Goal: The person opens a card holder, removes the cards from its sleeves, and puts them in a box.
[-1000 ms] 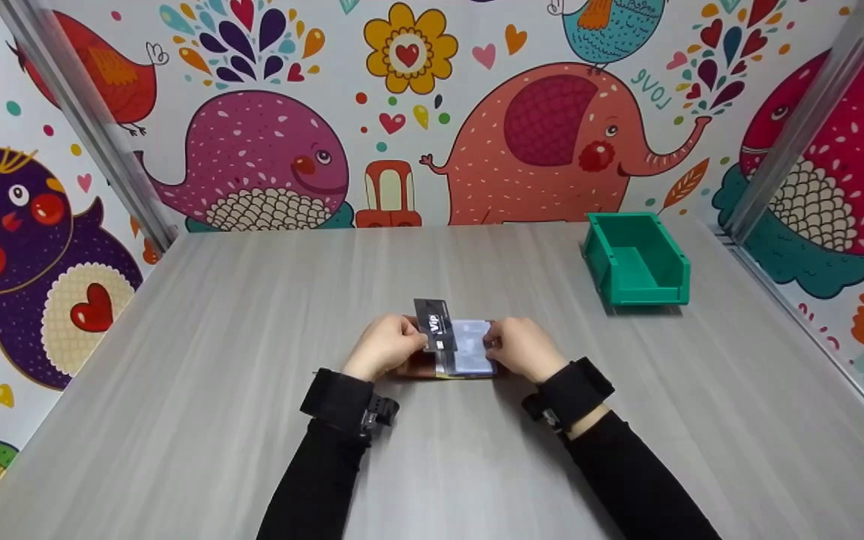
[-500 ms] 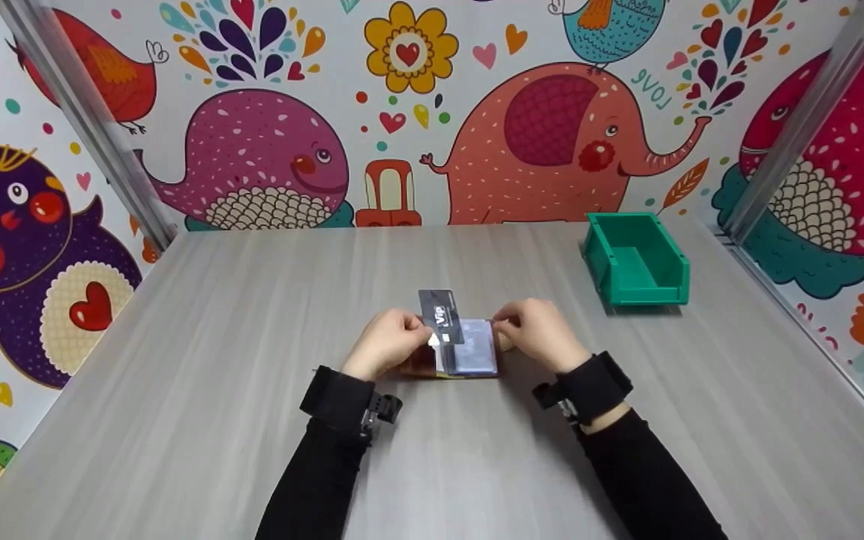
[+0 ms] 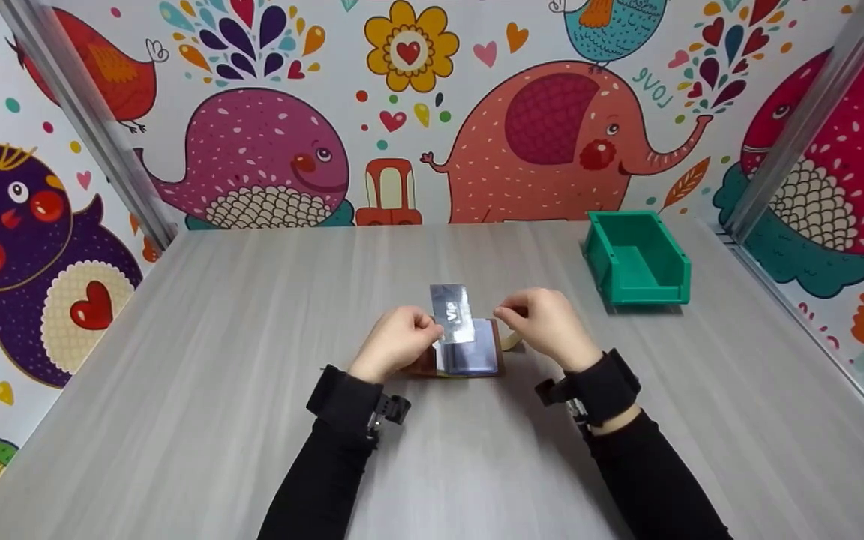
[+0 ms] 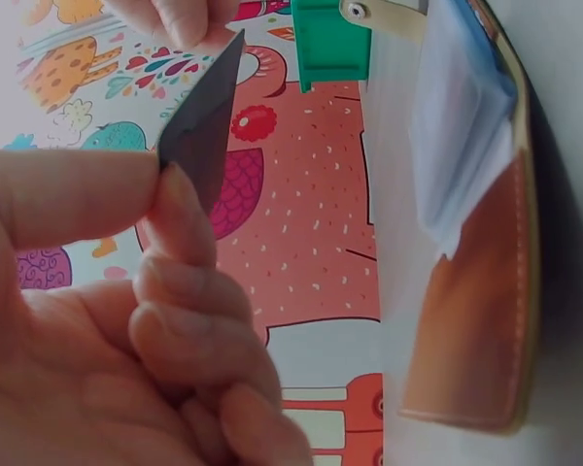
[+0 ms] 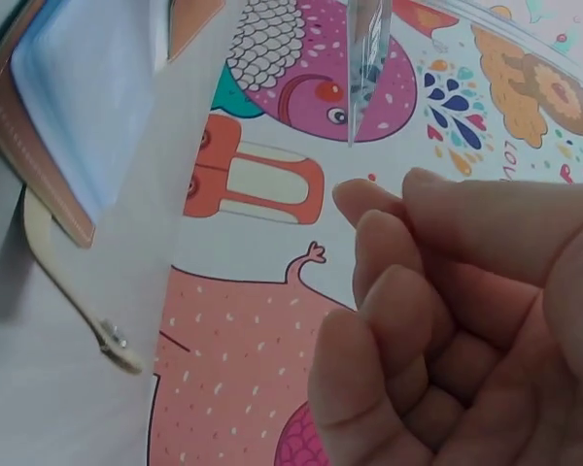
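My left hand [image 3: 400,339] pinches a dark, shiny card marked "Vip" [image 3: 452,311] between thumb and forefinger. In the left wrist view the card [image 4: 209,136] is nearly edge-on, raised above an opened brown card holder [image 4: 476,330]. On the table, the card holder [image 3: 423,366] spreads its clear plastic sleeves [image 3: 475,356] below the card. A pale strap with a metal snap [image 5: 53,262] sticks out from its right side. Just above that side, my right hand [image 3: 548,324] has loosely curled fingers; the right wrist view shows nothing between thumb and forefinger.
An open-fronted green bin [image 3: 638,259] stands at the table's back right. The grey wood-grain table [image 3: 252,315] ends at walls covered with cartoon animals. Metal posts [image 3: 807,127] rise at the back corners.
The card has moved up and slightly right with my left hand, and its face now catches the light. My right hand has left the holder's right side, moving up and right.
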